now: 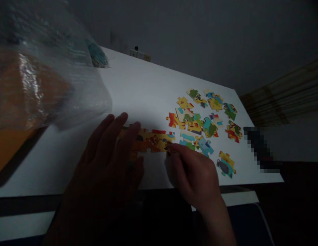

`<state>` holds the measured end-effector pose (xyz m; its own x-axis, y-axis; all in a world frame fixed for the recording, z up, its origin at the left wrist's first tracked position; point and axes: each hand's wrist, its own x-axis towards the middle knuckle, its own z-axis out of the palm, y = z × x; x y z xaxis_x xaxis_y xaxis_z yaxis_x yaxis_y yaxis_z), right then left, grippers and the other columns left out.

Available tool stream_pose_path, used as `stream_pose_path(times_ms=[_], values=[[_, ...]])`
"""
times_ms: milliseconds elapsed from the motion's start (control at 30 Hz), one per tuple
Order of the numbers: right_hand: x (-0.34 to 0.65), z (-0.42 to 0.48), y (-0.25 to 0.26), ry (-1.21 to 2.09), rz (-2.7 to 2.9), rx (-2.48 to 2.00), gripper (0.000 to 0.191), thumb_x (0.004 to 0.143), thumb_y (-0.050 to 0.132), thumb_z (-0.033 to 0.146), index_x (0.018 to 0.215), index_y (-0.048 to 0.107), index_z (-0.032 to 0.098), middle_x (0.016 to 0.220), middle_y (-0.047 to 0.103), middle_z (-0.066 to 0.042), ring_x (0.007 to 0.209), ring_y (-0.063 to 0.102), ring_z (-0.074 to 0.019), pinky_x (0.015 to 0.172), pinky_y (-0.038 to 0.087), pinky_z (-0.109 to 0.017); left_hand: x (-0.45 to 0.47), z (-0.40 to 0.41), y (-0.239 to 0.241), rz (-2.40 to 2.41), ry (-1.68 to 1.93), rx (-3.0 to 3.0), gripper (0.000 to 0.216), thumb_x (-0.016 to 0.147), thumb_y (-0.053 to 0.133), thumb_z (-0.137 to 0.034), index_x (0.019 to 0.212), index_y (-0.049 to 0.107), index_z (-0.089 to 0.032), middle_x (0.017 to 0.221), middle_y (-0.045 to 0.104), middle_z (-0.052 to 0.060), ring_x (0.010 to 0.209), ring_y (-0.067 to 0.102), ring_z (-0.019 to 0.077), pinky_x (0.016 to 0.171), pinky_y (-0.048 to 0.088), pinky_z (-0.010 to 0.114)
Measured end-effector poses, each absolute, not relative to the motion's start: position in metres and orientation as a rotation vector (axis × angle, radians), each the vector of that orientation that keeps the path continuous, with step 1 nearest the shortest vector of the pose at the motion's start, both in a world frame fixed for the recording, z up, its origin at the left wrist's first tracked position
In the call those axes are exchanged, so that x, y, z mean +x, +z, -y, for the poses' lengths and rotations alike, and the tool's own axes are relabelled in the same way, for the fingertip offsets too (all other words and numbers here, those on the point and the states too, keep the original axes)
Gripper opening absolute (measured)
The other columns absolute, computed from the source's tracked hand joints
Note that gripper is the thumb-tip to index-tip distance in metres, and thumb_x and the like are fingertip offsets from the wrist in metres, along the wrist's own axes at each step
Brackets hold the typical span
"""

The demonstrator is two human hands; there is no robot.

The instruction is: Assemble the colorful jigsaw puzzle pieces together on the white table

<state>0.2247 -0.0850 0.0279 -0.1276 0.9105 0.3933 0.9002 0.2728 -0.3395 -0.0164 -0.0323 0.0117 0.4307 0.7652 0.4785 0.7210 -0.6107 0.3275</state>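
Far left, a clear plastic bag [46, 78] hangs close to the lens, blurred, over an orange board [7, 150] cut off by the frame edge. The left hand [107, 160] lies flat, fingers spread, pressing on the joined strip of puzzle pieces [151, 140] on the white surface [138, 89]. The right hand [192, 171] pinches at the strip's right end; whether it holds a separate piece cannot be told. Only this short strip looks assembled; the loose puzzle pieces [207, 119] lie scattered just beyond, unjoined. Light is poor; a pixelated patch [261, 147] hides something at right.
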Motion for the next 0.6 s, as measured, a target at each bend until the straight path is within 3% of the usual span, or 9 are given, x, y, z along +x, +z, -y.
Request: stream_pose_path(times_ms=[100, 167, 267, 400, 600], values=[[0.22, 0.082, 0.026, 0.037, 2.097, -1.669, 0.027, 0.111, 0.057, 0.025, 0.125, 0.078, 0.014, 0.08, 0.083, -0.005, 0.065, 0.075, -0.0225, 0.063, 0.052, -0.037, -0.017, 0.03, 0.009, -1.28, 0.817, 2.638, 0.033, 0.111, 0.059, -0.023, 0.143, 0.066, -0.022, 0.154, 0.069, 0.016, 0.145, 0.067, 0.0384, 0.119, 0.061, 0.061], [0.218, 0.081, 0.026, 0.033, 2.068, -1.699, 0.032, 0.111, 0.056, 0.027, 0.131, 0.077, 0.013, 0.077, 0.082, -0.004, 0.06, 0.073, -0.0209, 0.06, 0.049, -0.035, -0.017, 0.03, 0.007, -1.265, 0.785, 2.649, 0.029, 0.111, 0.057, -0.023, 0.138, 0.068, -0.023, 0.144, 0.074, 0.013, 0.135, 0.071, 0.0362, 0.115, 0.063, 0.06], [0.217, 0.083, 0.025, 0.021, 2.035, -1.741, 0.033, 0.11, 0.056, 0.027, 0.131, 0.078, 0.015, 0.074, 0.08, -0.003, 0.059, 0.074, -0.0203, 0.059, 0.048, -0.033, -0.017, 0.031, 0.005, -1.308, 0.781, 2.649, 0.032, 0.111, 0.057, -0.024, 0.142, 0.065, -0.023, 0.146, 0.074, 0.013, 0.135, 0.07, 0.0369, 0.115, 0.062, 0.062], [0.217, 0.081, 0.026, 0.08, 2.079, -1.769, 0.026, 0.107, 0.058, 0.028, 0.113, 0.083, 0.022, 0.082, 0.085, -0.004, 0.065, 0.08, -0.0218, 0.063, 0.05, -0.034, -0.021, 0.033, 0.004, -1.322, 0.731, 2.637, 0.033, 0.109, 0.06, -0.023, 0.142, 0.066, -0.029, 0.153, 0.072, 0.01, 0.143, 0.068, 0.0383, 0.121, 0.058, 0.065], [0.216, 0.077, 0.029, 0.144, 2.081, -1.723, 0.024, 0.104, 0.059, 0.028, 0.11, 0.082, 0.023, 0.087, 0.088, -0.003, 0.066, 0.082, -0.0226, 0.061, 0.051, -0.034, -0.029, 0.033, 0.001, -1.288, 0.7, 2.584, 0.055, 0.104, 0.066, -0.024, 0.156, 0.058, -0.038, 0.159, 0.07, 0.008, 0.149, 0.065, 0.0409, 0.126, 0.056, 0.069]])
